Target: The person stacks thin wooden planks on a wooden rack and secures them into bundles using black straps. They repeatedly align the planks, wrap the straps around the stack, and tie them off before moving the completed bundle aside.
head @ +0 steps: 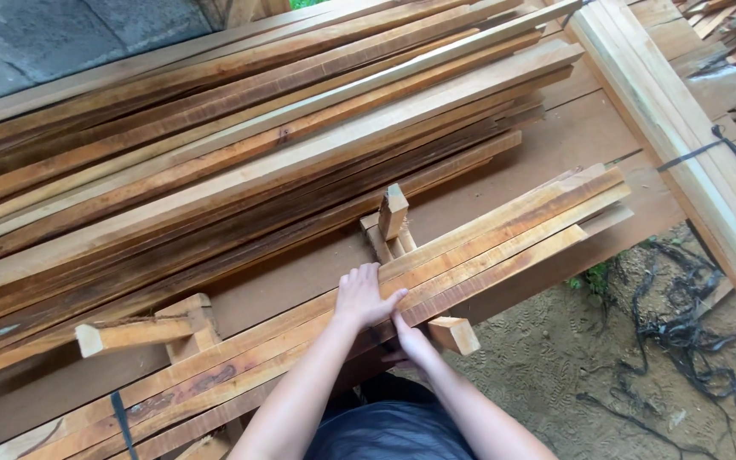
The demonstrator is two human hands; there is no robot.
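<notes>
**Wooden slats under two bare hands**

Wooden slats (487,247) lie side by side in a flat row across the workbench (589,128), running from lower left to upper right. The left hand (364,296) rests palm down on top of the row, fingers spread. The right hand (413,343) is at the near edge of the same slats, just beside a short wood block (454,335); its fingers curl under the edge, so whether they pinch anything cannot be told. Behind the row, a small upright block (393,211) stands on the bench, and a large stack of long boards (240,145) lies beyond it. Black straps (683,332) sprawl on the sandy ground at right.
</notes>
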